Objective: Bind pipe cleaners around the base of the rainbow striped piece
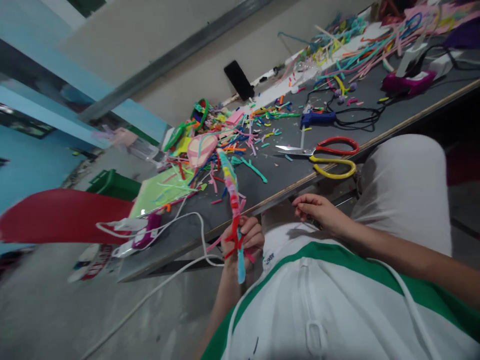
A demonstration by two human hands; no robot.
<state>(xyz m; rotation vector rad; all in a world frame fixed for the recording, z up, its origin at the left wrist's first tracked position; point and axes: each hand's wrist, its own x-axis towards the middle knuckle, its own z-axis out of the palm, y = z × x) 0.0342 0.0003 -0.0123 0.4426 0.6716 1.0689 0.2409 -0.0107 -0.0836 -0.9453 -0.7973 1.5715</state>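
Observation:
My left hand [247, 237] is closed around the lower part of a multicoloured pipe-cleaner strip [230, 192]. The strip stands up from the fist in bands of teal, yellow, pink and red. Red twisted ends and a light blue end stick out at the fingers. My right hand [317, 209] hangs over my lap, just below the table edge, fingers curled with their tips together. Nothing shows between them. Nearest to it on the table lie scissors [313, 152] with one red and one yellow handle, blades apart.
Cut pipe-cleaner pieces [258, 125] litter the grey table [285, 175]. A blue glue gun [318, 117] with a black cord lies beyond the scissors. A black phone [239, 80] leans at the back. A white cable [161, 280] hangs at left by a purple power strip [148, 232].

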